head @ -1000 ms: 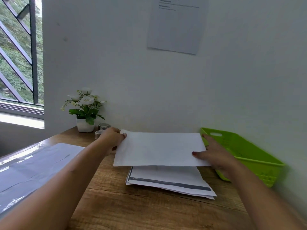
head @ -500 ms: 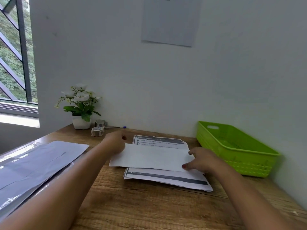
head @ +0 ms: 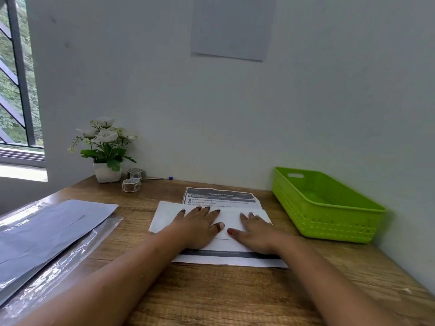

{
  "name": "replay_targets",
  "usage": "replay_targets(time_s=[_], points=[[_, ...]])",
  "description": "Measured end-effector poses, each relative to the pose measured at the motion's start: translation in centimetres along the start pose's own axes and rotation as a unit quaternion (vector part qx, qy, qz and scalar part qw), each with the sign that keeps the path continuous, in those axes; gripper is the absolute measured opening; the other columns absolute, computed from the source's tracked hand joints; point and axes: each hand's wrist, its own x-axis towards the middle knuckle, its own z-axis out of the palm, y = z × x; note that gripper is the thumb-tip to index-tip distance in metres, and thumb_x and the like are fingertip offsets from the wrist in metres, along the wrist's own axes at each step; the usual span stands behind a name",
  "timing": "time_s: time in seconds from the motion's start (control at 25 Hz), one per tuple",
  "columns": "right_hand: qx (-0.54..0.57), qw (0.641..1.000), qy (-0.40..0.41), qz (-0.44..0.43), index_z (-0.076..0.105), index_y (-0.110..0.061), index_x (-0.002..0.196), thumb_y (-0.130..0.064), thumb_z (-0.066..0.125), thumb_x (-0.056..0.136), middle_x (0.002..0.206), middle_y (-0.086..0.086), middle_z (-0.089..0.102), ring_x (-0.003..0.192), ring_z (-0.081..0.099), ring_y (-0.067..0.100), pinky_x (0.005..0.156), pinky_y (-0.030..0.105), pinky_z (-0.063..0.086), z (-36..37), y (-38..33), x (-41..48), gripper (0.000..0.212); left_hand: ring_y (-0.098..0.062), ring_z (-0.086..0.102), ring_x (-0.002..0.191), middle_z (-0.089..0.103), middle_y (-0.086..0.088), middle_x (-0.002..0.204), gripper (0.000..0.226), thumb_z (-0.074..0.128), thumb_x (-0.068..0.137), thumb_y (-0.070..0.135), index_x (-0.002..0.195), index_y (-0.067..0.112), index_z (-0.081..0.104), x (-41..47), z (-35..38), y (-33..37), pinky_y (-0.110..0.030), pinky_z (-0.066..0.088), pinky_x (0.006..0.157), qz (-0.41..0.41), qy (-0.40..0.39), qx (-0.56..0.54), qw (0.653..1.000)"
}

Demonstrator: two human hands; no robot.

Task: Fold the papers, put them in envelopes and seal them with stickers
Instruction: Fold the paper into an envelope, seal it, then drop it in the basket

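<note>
Folded white paper sheet (head: 164, 217) lies flat on a stack of printed white sheets (head: 221, 198) at mid-worktop. Left grip (head: 200, 225) is released: fingers straight and spread, palm pressing the left-centre of the folded sheet. Right grip (head: 255, 229) is likewise released and lies flat on the sheet's right part. The thumbs are near each other but apart.

On the brown wooden worktop (head: 211, 290), flat grey envelopes (head: 47, 227) lie at the left over clear plastic wrap (head: 70, 262). Two small rolls of sticker tape (head: 131, 184) stand at the back left, just beside a white pot of white flowers (head: 106, 147). A bright green plastic basket (head: 329, 222) sits at the right, near the stack and not touching it.
</note>
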Motion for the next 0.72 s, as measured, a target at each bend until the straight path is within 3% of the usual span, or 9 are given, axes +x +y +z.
replay_targets(time_s=[0.24, 0.32, 0.4, 0.52, 0.6, 0.72], points=[[-0.008, 0.998, -0.005, 0.069, 0.0, -0.007, 0.15, -0.044, 0.021, 0.101, 0.159, 0.015, -0.005, 0.147, 0.0, 0.027, 0.12, 0.039, 0.008, -0.4, 0.7, 0.5, 0.065, -0.017, -0.006, 0.147, -0.005, 0.003, 0.159, 0.066, 0.013, 0.093, 0.062, 0.15, 0.032, -0.002, 0.3, 0.2, -0.7, -0.051, -0.005, 0.116, -0.028, -0.011, -0.01, 0.999], [-0.026, 0.996, 0.022, 0.083, 0.01, -0.005, 0.149, -0.039, 0.024, 0.101, 0.158, 0.015, 0.007, 0.146, 0.01, 0.028, 0.118, 0.04, 0.015, -0.5, 0.9, 0.6, 0.061, -0.018, -0.001, 0.147, 0.001, 0.004, 0.159, 0.067, 0.017, 0.093, 0.062, 0.15, 0.03, 0.002, 0.4, -0.3, -1.5, -0.051, -0.004, 0.115, -0.027, 0.0, -0.026, 0.999], [-0.044, 0.995, 0.068, 0.059, 0.024, -0.007, 0.145, -0.036, 0.029, 0.1, 0.154, 0.013, 0.024, 0.142, 0.022, 0.027, 0.116, 0.039, 0.02, -0.7, 0.0, 0.6, 0.054, -0.023, 0.018, 0.144, 0.019, 0.004, 0.156, 0.063, 0.028, 0.094, 0.057, 0.149, 0.028, 0.015, 0.6, -1.8, -3.6, -0.053, 0.007, 0.117, -0.042, 0.067, -0.066, 0.995], [-0.02, 0.992, 0.121, -0.027, 0.037, -0.012, 0.139, -0.032, 0.033, 0.099, 0.148, 0.009, 0.037, 0.137, 0.032, 0.025, 0.114, 0.039, 0.02, -1.8, -3.1, 0.2, 0.045, -0.027, 0.053, 0.114, 0.055, -0.006, 0.13, 0.045, 0.05, 0.092, 0.035, 0.134, 0.019, 0.045, 1.0, -4.2, -9.2, -0.043, 0.044, 0.098, -0.154, 0.222, -0.181, 0.946], [0.013, 0.989, 0.126, -0.074, 0.037, -0.013, 0.141, -0.028, 0.038, 0.099, 0.149, 0.009, 0.037, 0.136, 0.035, 0.027, 0.112, 0.039, 0.027, -2.5, -6.1, 0.4, 0.045, -0.027, 0.058, 0.096, 0.06, -0.01, 0.106, 0.036, 0.053, 0.09, 0.022, 0.124, 0.012, 0.053, 1.1, -4.7, -13.3, -0.038, 0.051, 0.085, -0.259, 0.246, -0.209, 0.91], [0.036, 0.985, 0.126, -0.111, 0.048, -0.01, 0.133, -0.02, 0.044, 0.096, 0.139, 0.013, 0.049, 0.124, 0.048, 0.031, 0.103, 0.04, 0.041, -2.8, -10.5, 2.2, 0.039, -0.03, 0.059, 0.09, 0.056, -0.015, 0.094, 0.034, 0.053, 0.089, 0.014, 0.122, 0.007, 0.053, 1.6, -4.2, -16.5, -0.039, 0.053, 0.083, -0.347, 0.237, -0.251, 0.872]])
